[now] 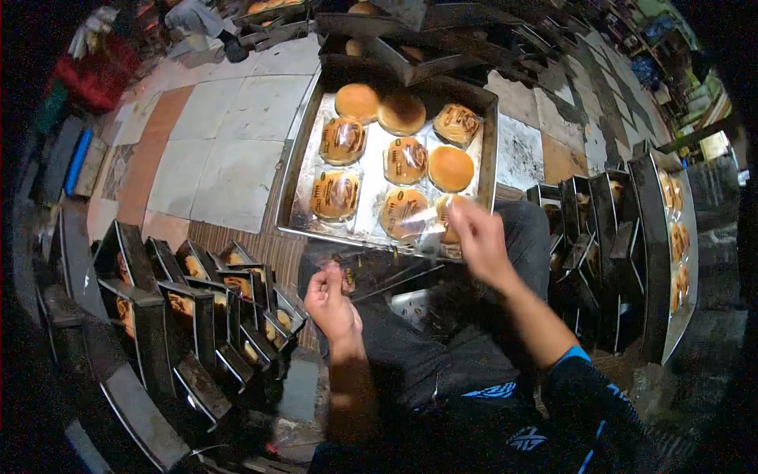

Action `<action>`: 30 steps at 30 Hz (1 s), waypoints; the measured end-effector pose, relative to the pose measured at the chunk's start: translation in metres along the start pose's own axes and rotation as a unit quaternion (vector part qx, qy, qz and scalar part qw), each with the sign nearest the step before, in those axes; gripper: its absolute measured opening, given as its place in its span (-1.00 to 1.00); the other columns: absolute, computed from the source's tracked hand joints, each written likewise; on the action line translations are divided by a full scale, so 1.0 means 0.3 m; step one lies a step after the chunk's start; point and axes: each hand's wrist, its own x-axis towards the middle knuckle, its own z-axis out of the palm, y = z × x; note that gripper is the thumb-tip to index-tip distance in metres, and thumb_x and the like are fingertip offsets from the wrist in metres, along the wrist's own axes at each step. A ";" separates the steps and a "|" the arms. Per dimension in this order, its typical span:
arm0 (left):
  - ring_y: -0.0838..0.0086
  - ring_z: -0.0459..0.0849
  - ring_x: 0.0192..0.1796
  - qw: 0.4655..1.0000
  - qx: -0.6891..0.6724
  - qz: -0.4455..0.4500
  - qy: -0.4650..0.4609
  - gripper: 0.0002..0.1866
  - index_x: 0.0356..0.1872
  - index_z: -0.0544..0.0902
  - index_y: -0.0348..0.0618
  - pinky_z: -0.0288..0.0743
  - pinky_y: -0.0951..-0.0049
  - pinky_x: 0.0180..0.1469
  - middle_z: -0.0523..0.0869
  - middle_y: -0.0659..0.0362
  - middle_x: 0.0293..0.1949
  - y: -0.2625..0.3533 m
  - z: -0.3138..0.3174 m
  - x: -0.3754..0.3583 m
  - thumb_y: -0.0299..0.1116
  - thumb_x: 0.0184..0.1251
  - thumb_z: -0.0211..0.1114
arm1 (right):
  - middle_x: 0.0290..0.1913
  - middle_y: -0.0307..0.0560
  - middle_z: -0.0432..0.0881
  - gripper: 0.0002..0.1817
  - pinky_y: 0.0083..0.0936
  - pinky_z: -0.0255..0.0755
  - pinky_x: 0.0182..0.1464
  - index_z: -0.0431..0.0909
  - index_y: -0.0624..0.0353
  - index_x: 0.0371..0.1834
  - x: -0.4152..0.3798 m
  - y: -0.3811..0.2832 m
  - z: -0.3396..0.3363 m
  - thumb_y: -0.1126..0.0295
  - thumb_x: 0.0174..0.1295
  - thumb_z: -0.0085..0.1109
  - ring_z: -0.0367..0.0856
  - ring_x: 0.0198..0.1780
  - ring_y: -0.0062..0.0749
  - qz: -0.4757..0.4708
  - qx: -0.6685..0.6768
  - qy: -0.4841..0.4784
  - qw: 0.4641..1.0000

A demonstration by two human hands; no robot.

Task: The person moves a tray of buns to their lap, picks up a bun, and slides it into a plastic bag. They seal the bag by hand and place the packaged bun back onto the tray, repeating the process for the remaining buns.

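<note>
A metal baking tray (294,178) with round buns lies across my knees. Several buns, such as the wrapped bun (335,196), sit in clear printed plastic; others, like the plain bun (451,168), show a smooth golden top. My left hand (335,304) is closed in a pinch on thin clear plastic bags (355,272) in front of the tray. Over the tray's near right corner, my right hand (480,239) is blurred with its fingers curled, close beside a bun (445,219). Whatever its fingertips hold is hidden by blur.
Stacked dark metal tins (185,308) with baked goods stand at my left. More tins (588,261) and an upright tray of wrapped buns (677,237) are on the right. Further trays (403,55) stand just beyond my tray on the tiled floor (237,134). A person's leg (193,20) shows far left.
</note>
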 end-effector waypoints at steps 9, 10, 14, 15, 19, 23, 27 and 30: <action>0.56 0.57 -0.37 0.993 -0.085 -0.061 -0.052 -0.97 -0.28 0.52 -0.14 0.49 0.56 -0.35 0.60 0.25 -0.37 -0.020 -0.076 0.020 -0.46 0.39 0.16 | -0.31 0.40 0.57 -0.54 -0.01 0.39 -0.07 0.54 0.36 -0.30 0.530 0.514 0.126 0.12 0.40 -0.16 0.53 -0.18 0.28 -0.074 -0.348 -0.164 0.920; 0.57 0.56 -0.38 0.992 -0.078 -0.067 -0.073 -0.96 -0.28 0.51 -0.15 0.48 0.57 -0.35 0.59 0.26 -0.39 -0.002 -0.067 0.015 -0.45 0.39 0.17 | -0.36 0.38 0.57 -0.52 0.00 0.38 -0.15 0.54 0.37 -0.41 0.557 0.435 0.108 0.12 0.39 -0.15 0.51 -0.24 0.31 -0.008 -0.370 -0.200 0.907; 0.68 0.41 -0.55 0.996 -0.080 -0.033 -0.033 -0.89 -0.36 0.53 -0.20 0.33 0.60 -0.51 0.53 0.31 -0.52 0.054 -0.005 -0.002 -0.44 0.40 0.20 | -0.34 0.38 0.57 -0.56 -0.02 0.42 -0.07 0.56 0.31 -0.32 0.558 0.467 0.017 0.11 0.37 -0.15 0.55 -0.18 0.27 -0.107 -0.308 -0.307 0.894; 0.67 0.38 -0.59 0.996 -0.074 -0.047 -0.023 -0.88 -0.36 0.53 -0.19 0.32 0.60 -0.54 0.52 0.32 -0.53 0.075 0.005 -0.010 -0.42 0.39 0.22 | -0.29 0.31 0.60 -0.58 -0.05 0.42 -0.08 0.55 0.27 -0.27 0.522 0.472 -0.020 0.10 0.37 -0.14 0.58 -0.16 0.19 -0.063 -0.273 -0.276 0.919; 0.69 0.45 -0.57 1.000 -0.007 -0.010 0.021 -0.85 -0.38 0.55 -0.20 0.32 0.64 -0.58 0.56 0.30 -0.53 0.130 -0.027 0.003 -0.37 0.34 0.28 | -0.06 -0.04 0.64 -0.58 -0.32 0.48 -0.13 0.55 0.19 -0.04 0.356 0.412 -0.147 0.05 0.36 -0.06 0.64 -0.12 -0.26 0.285 0.271 -0.083 0.915; 0.71 0.44 -0.61 0.992 0.113 0.049 0.006 -0.85 -0.30 0.59 -0.25 0.30 0.65 -0.61 0.56 0.29 -0.57 0.085 0.000 0.022 -0.37 0.32 0.31 | -0.02 -0.10 0.62 -0.52 -0.57 0.52 -0.04 0.44 0.28 0.16 0.072 0.141 -0.182 0.23 0.24 0.18 0.63 -0.10 -0.46 0.266 0.462 -0.231 0.814; 0.47 0.62 -0.17 0.957 0.234 0.166 -0.055 -0.70 -0.12 0.61 -0.28 0.47 0.55 -0.03 0.66 0.11 -0.20 0.088 0.050 -0.016 -0.20 0.38 0.24 | -0.15 -0.12 0.67 -0.47 -0.60 0.50 -0.08 0.46 0.32 0.16 -0.081 -0.126 -0.097 0.46 0.08 0.35 0.64 -0.17 -0.53 0.139 0.301 -0.237 0.913; 0.27 0.58 0.02 0.997 -0.044 0.022 -0.053 -0.36 0.10 0.51 -0.29 0.40 0.31 0.18 0.60 -0.04 0.02 0.235 0.223 -0.149 0.16 0.41 0.00 | 0.09 0.18 0.58 -0.42 -0.25 0.45 0.17 0.46 0.27 0.19 -0.158 -0.228 -0.079 0.59 -0.01 0.26 0.58 0.14 -0.01 -0.143 0.128 -0.128 0.973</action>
